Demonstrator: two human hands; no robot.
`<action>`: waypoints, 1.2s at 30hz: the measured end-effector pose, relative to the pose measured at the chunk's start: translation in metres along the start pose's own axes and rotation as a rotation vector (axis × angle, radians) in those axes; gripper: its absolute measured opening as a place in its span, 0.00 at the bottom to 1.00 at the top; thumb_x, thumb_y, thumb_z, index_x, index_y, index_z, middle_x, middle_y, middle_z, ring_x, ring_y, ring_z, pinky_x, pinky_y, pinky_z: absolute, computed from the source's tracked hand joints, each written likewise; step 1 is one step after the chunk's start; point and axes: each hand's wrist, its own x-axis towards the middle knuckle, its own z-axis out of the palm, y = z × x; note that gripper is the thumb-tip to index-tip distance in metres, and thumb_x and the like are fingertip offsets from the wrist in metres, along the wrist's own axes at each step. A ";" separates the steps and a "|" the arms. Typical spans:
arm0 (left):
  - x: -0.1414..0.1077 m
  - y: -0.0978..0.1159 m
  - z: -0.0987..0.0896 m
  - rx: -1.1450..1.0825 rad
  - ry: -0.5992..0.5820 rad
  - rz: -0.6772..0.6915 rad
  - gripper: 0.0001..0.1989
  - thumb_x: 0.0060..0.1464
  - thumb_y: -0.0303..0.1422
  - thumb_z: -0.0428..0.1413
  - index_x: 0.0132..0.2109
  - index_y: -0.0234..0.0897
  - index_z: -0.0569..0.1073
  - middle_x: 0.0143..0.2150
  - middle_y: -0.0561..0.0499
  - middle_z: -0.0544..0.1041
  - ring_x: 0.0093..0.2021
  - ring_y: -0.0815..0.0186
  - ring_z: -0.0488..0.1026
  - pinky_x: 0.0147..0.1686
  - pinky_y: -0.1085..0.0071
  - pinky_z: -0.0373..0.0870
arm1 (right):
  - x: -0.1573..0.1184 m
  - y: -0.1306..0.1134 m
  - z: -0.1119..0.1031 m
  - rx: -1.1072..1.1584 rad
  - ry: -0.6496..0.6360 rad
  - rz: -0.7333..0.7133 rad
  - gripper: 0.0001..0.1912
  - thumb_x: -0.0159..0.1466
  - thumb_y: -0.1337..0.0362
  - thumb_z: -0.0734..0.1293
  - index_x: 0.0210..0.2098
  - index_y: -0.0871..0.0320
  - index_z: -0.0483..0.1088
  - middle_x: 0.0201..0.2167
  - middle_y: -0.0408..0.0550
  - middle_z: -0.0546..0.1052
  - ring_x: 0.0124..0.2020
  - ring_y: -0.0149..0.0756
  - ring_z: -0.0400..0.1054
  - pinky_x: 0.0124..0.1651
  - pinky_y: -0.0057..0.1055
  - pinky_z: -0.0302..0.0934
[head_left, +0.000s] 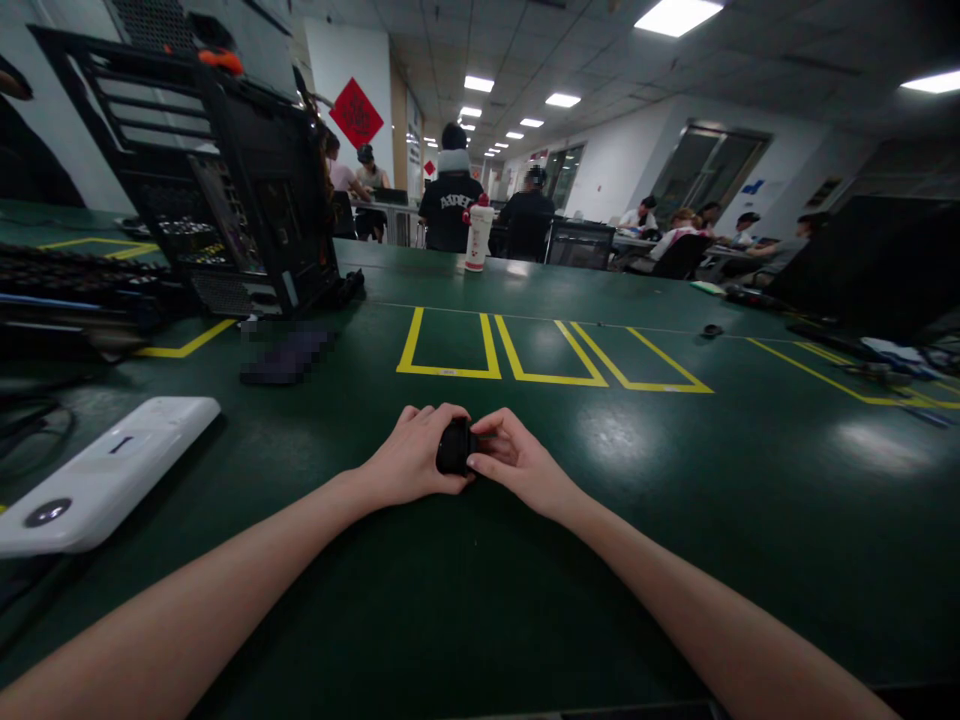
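A small black rounded object (pixel 453 447) is between my two hands, low over the green table (pixel 465 590); its exact kind does not show. My left hand (pixel 415 450) wraps round its left side, thumb below and fingers over the top. From the right, my right hand (pixel 517 458) pinches its right edge between thumb and fingertips. Part of the object is covered by my fingers. Just beyond my hands lie yellow tape outlines (pixel 448 372) on the table.
At left are a white device (pixel 112 470), a dark blurred-out flat item (pixel 289 355) and an open black computer case (pixel 262 200). A white bottle (pixel 478 238) stands at the far edge. A small black round item (pixel 712 330) lies to the right. Several people sit beyond.
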 end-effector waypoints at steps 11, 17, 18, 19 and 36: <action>-0.001 -0.003 0.002 0.025 0.011 0.006 0.27 0.40 0.39 0.58 0.48 0.40 0.59 0.43 0.49 0.68 0.41 0.58 0.67 0.42 0.62 0.55 | -0.001 0.001 -0.001 0.078 -0.052 -0.011 0.16 0.54 0.68 0.67 0.40 0.55 0.58 0.42 0.45 0.67 0.46 0.34 0.66 0.51 0.38 0.60; 0.000 -0.001 0.001 0.009 0.005 0.000 0.26 0.42 0.40 0.58 0.48 0.40 0.59 0.44 0.49 0.69 0.41 0.57 0.67 0.42 0.62 0.56 | 0.001 0.001 0.001 0.062 -0.006 -0.021 0.12 0.56 0.66 0.65 0.39 0.55 0.59 0.41 0.44 0.67 0.44 0.34 0.66 0.47 0.36 0.63; 0.001 -0.001 0.001 0.008 0.002 0.002 0.25 0.42 0.40 0.58 0.47 0.40 0.60 0.43 0.49 0.69 0.41 0.58 0.67 0.42 0.62 0.56 | 0.001 0.000 0.001 0.046 0.002 -0.016 0.13 0.56 0.67 0.65 0.40 0.55 0.59 0.42 0.44 0.66 0.45 0.34 0.66 0.47 0.36 0.63; 0.001 -0.001 0.001 0.007 0.001 0.004 0.25 0.42 0.40 0.58 0.47 0.40 0.60 0.43 0.49 0.69 0.41 0.58 0.67 0.42 0.62 0.56 | 0.001 -0.001 0.000 0.027 0.009 -0.008 0.14 0.56 0.67 0.65 0.41 0.55 0.59 0.43 0.45 0.66 0.46 0.35 0.66 0.48 0.37 0.62; 0.000 -0.002 0.000 0.013 0.010 0.019 0.25 0.42 0.40 0.58 0.47 0.39 0.59 0.43 0.49 0.68 0.41 0.59 0.67 0.41 0.63 0.56 | 0.000 0.000 0.000 0.028 -0.017 -0.028 0.12 0.57 0.66 0.64 0.40 0.55 0.59 0.42 0.45 0.66 0.44 0.34 0.66 0.46 0.36 0.63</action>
